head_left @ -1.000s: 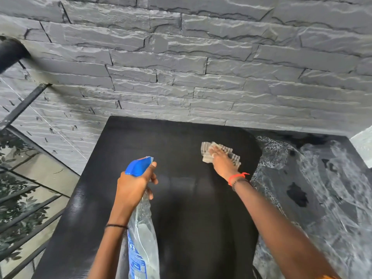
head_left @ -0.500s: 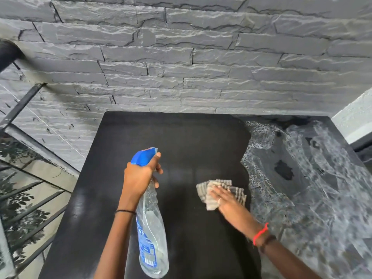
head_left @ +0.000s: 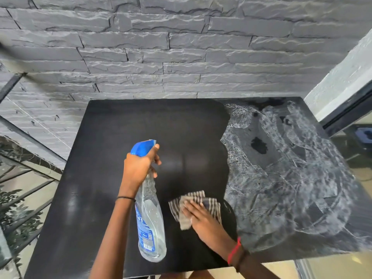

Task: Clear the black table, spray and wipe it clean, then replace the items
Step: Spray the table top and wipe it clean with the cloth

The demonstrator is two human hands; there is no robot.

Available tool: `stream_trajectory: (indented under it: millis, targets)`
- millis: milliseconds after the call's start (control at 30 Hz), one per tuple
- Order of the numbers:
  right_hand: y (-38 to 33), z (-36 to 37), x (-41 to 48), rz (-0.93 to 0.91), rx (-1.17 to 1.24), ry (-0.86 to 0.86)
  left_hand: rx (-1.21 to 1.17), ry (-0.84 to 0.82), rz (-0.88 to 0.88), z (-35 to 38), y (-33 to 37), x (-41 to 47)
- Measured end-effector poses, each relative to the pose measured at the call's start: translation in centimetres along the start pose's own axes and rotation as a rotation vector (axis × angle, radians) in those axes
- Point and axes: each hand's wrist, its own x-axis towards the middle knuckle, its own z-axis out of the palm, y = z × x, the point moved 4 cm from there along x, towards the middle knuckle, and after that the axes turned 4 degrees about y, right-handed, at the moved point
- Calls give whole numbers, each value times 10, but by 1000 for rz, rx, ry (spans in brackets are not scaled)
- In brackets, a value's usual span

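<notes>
At the far left a metal railing (head_left: 30, 137) runs close beside the bench (head_left: 96, 178), whose left half lies dark and bare, with only faint streaks. The left hand (head_left: 138, 168) hovers above the middle of the top, its grip clamped round the neck of a clear spray bottle (head_left: 150, 224) with a blue head. The bottle hangs clear of the surface and its nozzle points toward the stone wall (head_left: 181, 57).

Just right of the bottle, near the front edge, the right hand (head_left: 201, 218) presses a striped cloth (head_left: 177, 208) flat on the bench. Its grip is apart, with straight fingers on top of the cloth.

Nothing stands on the top, so clearing looks done and wiping is the step in hand. The right half carries a whitish smear (head_left: 291, 188). The next move likely calls for sweeping the cloth rightward into it with firm, overlapping strokes.

There is open room all across the top. The back edge meets the wall, so strokes must stop short there, and the front and right edges drop away.
</notes>
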Motion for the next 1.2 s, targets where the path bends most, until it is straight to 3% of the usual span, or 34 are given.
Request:
stream_trajectory:
  millis: [167,267,400,667,867,967,1200]
  targets:
    - [39,-17,-74,94,-22,49,8,6,-1,6,0,-23]
    - [65,-29,-67,201,-13,48,35,5,-6,11,-6,-40]
    - [44,-20,-46,257,25,0,41,-3,-46,27,-19,-69]
    - [-2,7,-142,66,-8,156,74,-58,-80,69,-47,-119]
    - [76,-7,-234,251,-30,328,127,-121,-116,112,-62,-142]
    - [98,-14,-253,367,26,291,151,-163,-122,138,-68,-149]
    - [104,2,-256,420,161,203,207,-258,-122,202,-69,-160]
